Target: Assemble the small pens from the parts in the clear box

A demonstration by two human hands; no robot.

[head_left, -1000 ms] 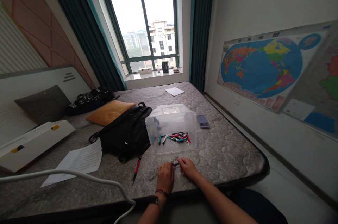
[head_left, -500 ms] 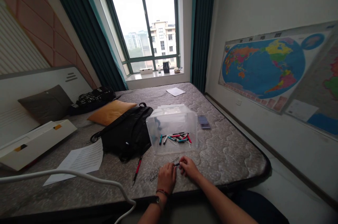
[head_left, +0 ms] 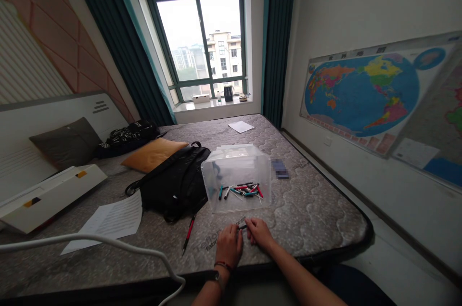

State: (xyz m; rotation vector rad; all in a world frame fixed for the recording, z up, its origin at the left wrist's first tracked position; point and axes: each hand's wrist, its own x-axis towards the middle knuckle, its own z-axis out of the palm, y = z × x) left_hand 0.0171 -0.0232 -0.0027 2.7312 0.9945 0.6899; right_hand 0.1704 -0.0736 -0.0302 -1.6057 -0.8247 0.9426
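Close to the mattress edge, my left hand (head_left: 229, 244) and my right hand (head_left: 260, 234) meet with fingers pinched. Between their fingertips is a small dark pen part (head_left: 243, 226), held from both sides; its exact shape is too small to make out. Just beyond the hands, a clear plastic box (head_left: 236, 207) lies with its opening toward me. Inside it are several pen parts (head_left: 249, 191) in red, teal, black and white. To the left of my left hand, a red and black pen (head_left: 188, 235) rests on the mattress (head_left: 310, 219).
A black backpack (head_left: 173, 183) leans beside the box on the left. Further left are a printed sheet (head_left: 108, 219), a long white carton (head_left: 54, 195) and an orange cushion (head_left: 155, 153). A white cable (head_left: 108, 238) crosses the near left. Another paper (head_left: 241, 126) lies toward the window.
My two hands stay together around the dark pen part, with only slight finger movement. The whole view has shifted slightly; the box and the red pen stay in place.
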